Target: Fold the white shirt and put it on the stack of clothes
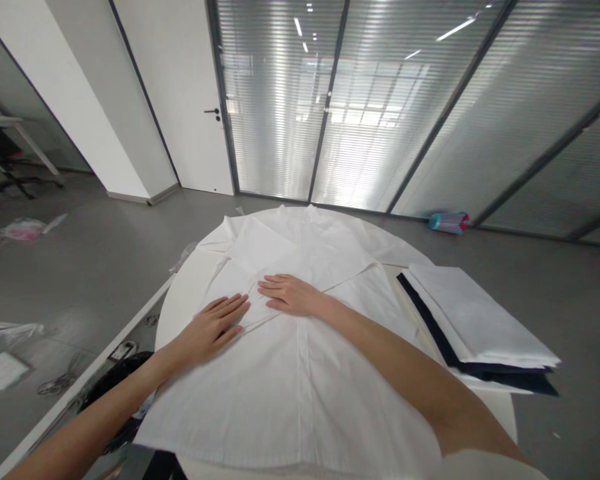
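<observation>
Two bare forearms (390,353) come in nearest, from the lower left and lower right. Beyond them, the largest feature is a wall of ribbed glass panels (380,127) in dark frames, reflecting window light and ceiling strips. A smooth grey floor (120,257) spreads below it. To the left are a closed white door (180,87) and a pale square column (105,100). In the middle stands a round white tabletop (173,313). A white shirt (285,367) covers most of it, collar at the far side, hem toward the viewer, with diagonal creases across its middle. On the tabletop's right side sits a stack of folded white and dark cloth (485,320), reaching past the rim. A dark office chair (5,160) is at far left. The left hand (215,325) and right hand (291,293) lie palm down on the shirt's middle, near each other, fingers extended, grasping nothing. Smaller still, a striped blue-and-red bundle (449,223) rests by the glass.
</observation>
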{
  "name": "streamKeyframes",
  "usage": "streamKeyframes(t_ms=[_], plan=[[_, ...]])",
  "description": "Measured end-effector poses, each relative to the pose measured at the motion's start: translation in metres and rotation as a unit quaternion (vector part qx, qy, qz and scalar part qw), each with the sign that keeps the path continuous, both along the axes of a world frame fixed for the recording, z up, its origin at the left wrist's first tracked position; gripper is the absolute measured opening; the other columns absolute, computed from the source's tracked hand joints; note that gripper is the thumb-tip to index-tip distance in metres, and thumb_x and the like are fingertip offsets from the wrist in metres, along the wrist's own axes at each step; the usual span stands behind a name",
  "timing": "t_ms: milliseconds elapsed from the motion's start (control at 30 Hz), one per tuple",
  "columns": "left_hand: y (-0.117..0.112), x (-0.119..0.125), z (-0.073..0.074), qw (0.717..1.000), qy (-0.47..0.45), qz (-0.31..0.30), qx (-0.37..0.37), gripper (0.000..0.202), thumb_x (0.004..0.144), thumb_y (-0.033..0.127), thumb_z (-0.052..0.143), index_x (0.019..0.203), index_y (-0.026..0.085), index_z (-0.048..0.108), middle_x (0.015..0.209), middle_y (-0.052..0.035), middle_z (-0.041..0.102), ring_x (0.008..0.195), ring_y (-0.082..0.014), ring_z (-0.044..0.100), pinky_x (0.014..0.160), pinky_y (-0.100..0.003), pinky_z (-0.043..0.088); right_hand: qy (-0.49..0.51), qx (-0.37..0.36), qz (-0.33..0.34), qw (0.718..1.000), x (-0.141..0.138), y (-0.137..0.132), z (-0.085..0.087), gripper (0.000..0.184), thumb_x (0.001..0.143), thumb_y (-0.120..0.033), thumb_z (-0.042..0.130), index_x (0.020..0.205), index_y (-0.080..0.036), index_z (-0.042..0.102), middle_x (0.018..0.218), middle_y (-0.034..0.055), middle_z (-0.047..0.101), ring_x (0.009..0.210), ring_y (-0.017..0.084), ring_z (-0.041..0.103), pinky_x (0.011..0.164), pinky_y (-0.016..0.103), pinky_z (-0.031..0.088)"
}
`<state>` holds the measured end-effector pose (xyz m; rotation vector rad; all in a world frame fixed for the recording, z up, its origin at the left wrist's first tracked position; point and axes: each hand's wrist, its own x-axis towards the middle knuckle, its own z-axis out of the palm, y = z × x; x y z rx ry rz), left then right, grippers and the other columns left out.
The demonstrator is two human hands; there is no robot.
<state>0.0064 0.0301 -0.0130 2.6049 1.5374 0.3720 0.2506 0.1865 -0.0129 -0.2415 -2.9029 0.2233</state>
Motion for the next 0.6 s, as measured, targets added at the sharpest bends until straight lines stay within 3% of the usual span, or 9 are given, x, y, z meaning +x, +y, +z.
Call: streamKeyframes(t_ms=[100, 200, 333, 433, 600], plan=[[0.0, -0.004, 0.0, 1.0, 0.006, -0.017, -0.004, 0.052, 0.103, 0.036, 0.045, 0.155, 0.027, 0.04, 0.159, -0.0084, 0.038, 0.148, -0.0247, 0.036, 0.121, -0.047, 0.032, -0.015, -0.026, -0.035, 0.999, 0.027, 0.014, -0.002, 0.052, 0.104, -0.043, 0.045, 0.149, -0.019, 0.048, 0.155, 0.0103, 0.047, 0.147, 0.025, 0.038, 0.121, 0.047, 0.031], [0.001, -0.006, -0.002, 1.0, 0.005, -0.024, 0.005, 0.053, 0.103, 0.037, 0.046, 0.155, 0.029, 0.039, 0.16, -0.0072, 0.037, 0.148, -0.0245, 0.035, 0.121, -0.046, 0.031, -0.033, -0.037, -0.114, 0.992, 0.059, 0.033, -0.004, 0.058, 0.103, -0.052, 0.043, 0.154, -0.024, 0.041, 0.161, 0.0096, 0.036, 0.151, 0.026, 0.031, 0.124, 0.052, 0.024], [0.001, -0.007, -0.008, 1.0, 0.008, -0.022, 0.014, 0.054, 0.104, 0.038, 0.045, 0.156, 0.029, 0.036, 0.16, -0.0065, 0.036, 0.149, -0.0239, 0.034, 0.122, -0.046, 0.03, -0.076, -0.042, -0.261, 0.961, 0.096, 0.056, -0.009, 0.064, 0.102, -0.058, 0.037, 0.157, -0.026, 0.035, 0.165, 0.0091, 0.025, 0.153, 0.028, 0.023, 0.125, 0.055, 0.017], [-0.001, -0.008, -0.009, 1.0, 0.009, -0.02, 0.008, 0.053, 0.104, 0.038, 0.043, 0.156, 0.028, 0.038, 0.161, -0.0068, 0.036, 0.149, -0.0236, 0.034, 0.123, -0.046, 0.029, -0.092, -0.044, -0.325, 0.94, 0.11, 0.065, -0.013, 0.067, 0.102, -0.06, 0.03, 0.159, -0.025, 0.031, 0.166, 0.0084, 0.022, 0.154, 0.029, 0.019, 0.125, 0.057, 0.016], [0.008, -0.006, 0.014, 1.0, -0.012, -0.008, -0.022, 0.045, 0.102, 0.045, 0.047, 0.141, 0.028, 0.058, 0.151, -0.0081, 0.052, 0.137, -0.0246, 0.051, 0.115, -0.042, 0.041, -0.075, -0.036, -0.34, 0.937, 0.113, 0.065, -0.017, 0.068, 0.102, -0.062, 0.025, 0.158, -0.024, 0.032, 0.166, 0.0083, 0.024, 0.154, 0.028, 0.021, 0.124, 0.056, 0.019]])
